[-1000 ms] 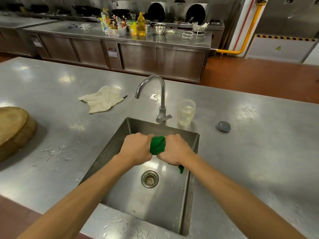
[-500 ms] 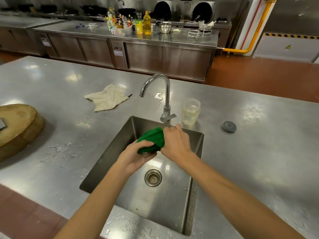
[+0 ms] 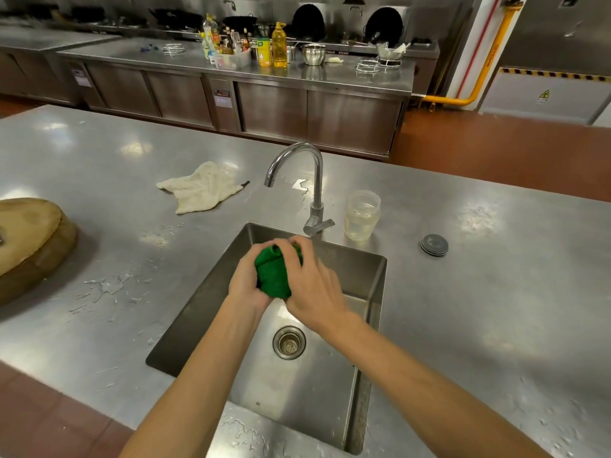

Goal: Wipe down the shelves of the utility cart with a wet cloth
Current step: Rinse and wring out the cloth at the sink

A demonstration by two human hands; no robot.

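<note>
Far beyond the hands [image 3: 317, 285]: range front strip [image 3: 337, 52] reads "KITCHEN". Beyond, right: yellow warning triangle [image 3: 544, 93] on grey panel [image 3: 522, 104]. Bottle labels [image 3: 264, 56] illegible.

One wide-angle camera, worn on the person's head, looks forward and steeply down from the near edge of a steel counter [image 3: 99, 153]. The sink [image 3: 201, 312] fills the middle of the view, close below, and the left hand [image 3: 246, 282] and right hand [image 3: 317, 285] meet over it near mid-frame, arms [image 3: 205, 375] reaching in from the bottom edge. Beyond the faucet [image 3: 317, 180], the upper part takes in the red floor [image 3: 479, 150] and a far worktop [image 3: 132, 56].
</note>
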